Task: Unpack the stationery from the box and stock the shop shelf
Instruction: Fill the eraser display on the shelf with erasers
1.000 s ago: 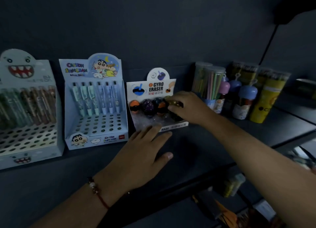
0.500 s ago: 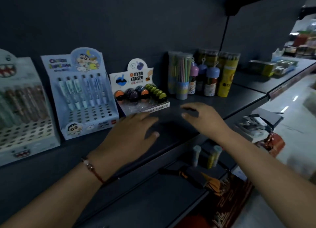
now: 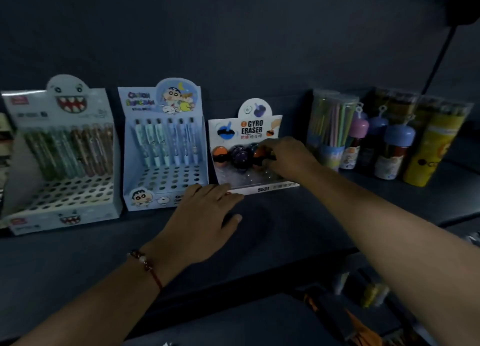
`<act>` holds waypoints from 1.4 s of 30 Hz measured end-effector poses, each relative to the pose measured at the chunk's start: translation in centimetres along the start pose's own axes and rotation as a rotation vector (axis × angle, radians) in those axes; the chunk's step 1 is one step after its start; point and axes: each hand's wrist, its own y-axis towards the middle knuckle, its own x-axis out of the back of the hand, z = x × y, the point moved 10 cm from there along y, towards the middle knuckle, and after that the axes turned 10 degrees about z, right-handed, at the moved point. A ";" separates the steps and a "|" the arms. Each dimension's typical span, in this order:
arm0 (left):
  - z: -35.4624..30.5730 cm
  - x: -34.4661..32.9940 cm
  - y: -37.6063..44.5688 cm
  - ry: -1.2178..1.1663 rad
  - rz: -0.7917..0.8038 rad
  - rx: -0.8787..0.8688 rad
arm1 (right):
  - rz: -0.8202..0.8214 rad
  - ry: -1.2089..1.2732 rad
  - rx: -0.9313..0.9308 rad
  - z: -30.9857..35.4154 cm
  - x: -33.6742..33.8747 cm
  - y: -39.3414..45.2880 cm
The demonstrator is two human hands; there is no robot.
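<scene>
- The gyro eraser display [image 3: 253, 148] is set on the dark shelf [image 3: 298, 215], between the cartoon pen box [image 3: 163, 148] and the tubes of pencils [image 3: 330, 127];
- The right hand [image 3: 288, 158] is curled over the erasers at the tray's right end; what its fingers grip cannot be told;
- The left hand [image 3: 205, 215] is laid flat on the shelf, fingers straight, tips touching the tray's front edge;
- A monster-face pen box [image 3: 62, 153] is seen far left.

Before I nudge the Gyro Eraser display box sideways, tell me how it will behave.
The Gyro Eraser display box looks like thin card, so probably light and easy to slide. Its tall backboard may make it tip backward. The round erasers inside could roll if jolted.
</scene>
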 end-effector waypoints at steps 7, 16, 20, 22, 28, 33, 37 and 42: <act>0.2 0.2 -0.4 -0.057 -0.038 0.000 | 0.014 0.150 0.032 -1.1 0.0 2.4; 0.3 0.2 -0.4 -0.077 -0.037 0.016 | -0.081 0.535 0.164 1.7 4.6 3.0; 0.2 0.3 -0.4 -0.085 -0.049 0.017 | -0.009 0.552 0.208 4.6 2.9 4.4; 0.2 0.2 -0.4 -0.091 -0.050 0.013 | 0.002 0.466 0.214 5.8 1.7 5.0; 0.4 0.2 -0.3 -0.104 -0.067 -0.006 | 0.018 0.091 0.271 7.8 -0.7 5.5; 0.3 0.4 -0.3 -0.130 -0.082 -0.015 | 0.002 0.029 0.262 7.9 -1.0 6.0; 0.3 0.4 -0.3 -0.144 -0.078 -0.024 | -0.055 -0.011 0.277 8.4 -0.6 5.5; -0.1 0.5 -0.7 -0.132 -0.098 -0.056 | -0.021 0.016 0.262 8.6 0.1 2.9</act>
